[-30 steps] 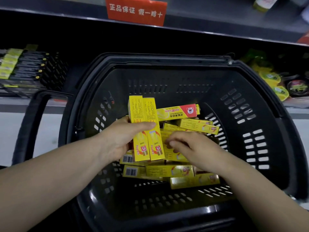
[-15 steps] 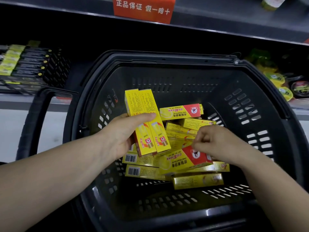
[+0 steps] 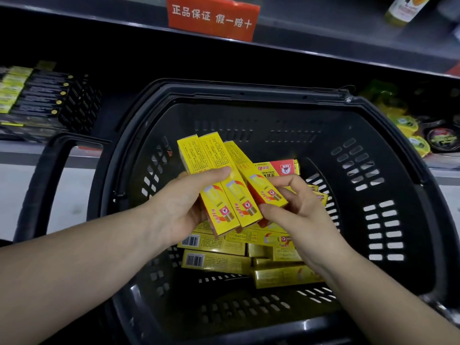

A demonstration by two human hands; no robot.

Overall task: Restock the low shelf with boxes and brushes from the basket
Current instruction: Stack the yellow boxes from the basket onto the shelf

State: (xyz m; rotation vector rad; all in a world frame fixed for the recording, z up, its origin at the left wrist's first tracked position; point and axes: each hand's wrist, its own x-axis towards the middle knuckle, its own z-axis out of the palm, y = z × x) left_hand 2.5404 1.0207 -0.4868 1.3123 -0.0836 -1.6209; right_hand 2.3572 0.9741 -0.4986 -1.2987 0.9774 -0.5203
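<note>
Fingers (image 3: 292, 181) around boxes (image 3: 232, 195), basket (image 3: 249, 95) before shelf (image 3: 22, 151)

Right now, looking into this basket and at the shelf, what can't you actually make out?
All in the head view:
1. Loose boxes in the basket: the left hand, right hand and held boxes cover the pile, so no count.
2. Print on the held boxes: too small to read.
3. Dark packs on the shelf, left: dim and blurred; brushes or not, cannot tell.
4. Bottle, top right: cut off by the top edge.
</note>
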